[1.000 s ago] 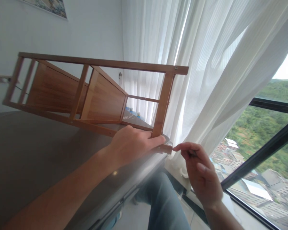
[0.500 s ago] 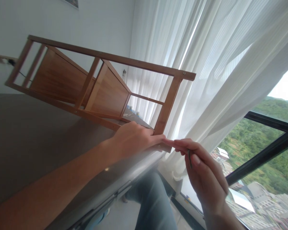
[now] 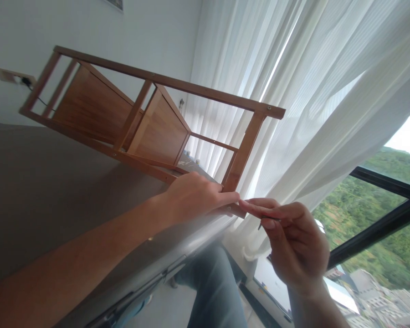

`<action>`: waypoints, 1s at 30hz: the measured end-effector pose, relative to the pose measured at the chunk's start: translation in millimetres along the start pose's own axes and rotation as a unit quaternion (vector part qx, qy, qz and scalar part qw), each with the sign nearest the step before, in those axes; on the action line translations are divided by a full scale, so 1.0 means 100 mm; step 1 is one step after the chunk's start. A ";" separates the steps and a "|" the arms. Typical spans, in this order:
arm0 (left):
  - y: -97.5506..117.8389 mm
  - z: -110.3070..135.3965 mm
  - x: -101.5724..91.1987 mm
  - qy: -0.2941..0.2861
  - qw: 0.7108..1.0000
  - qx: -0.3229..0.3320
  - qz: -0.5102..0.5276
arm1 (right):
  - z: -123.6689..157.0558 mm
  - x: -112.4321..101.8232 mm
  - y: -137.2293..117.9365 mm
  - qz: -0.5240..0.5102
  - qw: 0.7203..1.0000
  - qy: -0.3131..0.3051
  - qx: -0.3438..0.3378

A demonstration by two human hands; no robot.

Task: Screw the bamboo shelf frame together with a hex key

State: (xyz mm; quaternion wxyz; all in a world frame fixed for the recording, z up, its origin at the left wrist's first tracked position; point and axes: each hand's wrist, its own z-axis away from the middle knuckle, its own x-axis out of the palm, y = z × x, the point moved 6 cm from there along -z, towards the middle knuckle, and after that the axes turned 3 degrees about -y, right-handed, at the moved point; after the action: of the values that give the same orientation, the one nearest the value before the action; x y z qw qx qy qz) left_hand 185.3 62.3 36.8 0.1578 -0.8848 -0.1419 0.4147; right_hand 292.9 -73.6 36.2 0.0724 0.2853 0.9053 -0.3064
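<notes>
A wooden shelf frame (image 3: 157,132) with slatted rails and two brown panels lies on its side on a dark grey table (image 3: 37,191). My left hand (image 3: 194,196) is closed over the frame's lower rail at its near corner, by the upright leg. My right hand (image 3: 290,241) hovers just right of that corner, fingers pinched around a small dark thin tool or screw (image 3: 266,221); its fingertips almost touch the end of the rail.
White sheer curtains (image 3: 294,91) hang right behind the frame's end. A black-framed window (image 3: 379,228) shows hills and rooftops. A wall socket (image 3: 12,75) with a cable is at left. My jeans-clad leg (image 3: 218,291) is below the table edge.
The view has tilted and shifted, so the frame sits higher and further right. My right hand rose and closed in on the frame's corner, turning the small dark piece between its fingers.
</notes>
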 end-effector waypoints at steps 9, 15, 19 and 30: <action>0.00 -0.02 -0.01 -0.025 1.000 -0.015 -0.002 | 0.00 0.03 -0.11 0.137 0.985 0.080 -0.062; 0.00 -0.02 0.00 -0.021 1.000 -0.005 0.007 | -0.03 0.07 -0.17 0.188 0.970 0.104 -0.117; -0.01 -0.02 0.01 -0.026 1.000 -0.006 0.015 | -0.03 0.06 -0.14 0.191 0.970 0.119 -0.088; 0.01 -0.01 -0.01 -0.017 1.000 -0.008 0.007 | -0.02 0.07 -0.19 0.215 0.969 0.060 -0.108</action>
State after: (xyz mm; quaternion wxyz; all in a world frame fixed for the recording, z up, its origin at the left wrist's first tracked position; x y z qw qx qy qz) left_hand 185.7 61.0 38.3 0.1458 -0.8797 -0.1420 0.4298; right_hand 276.4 -80.9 45.7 0.1131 0.4816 0.8530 -0.1659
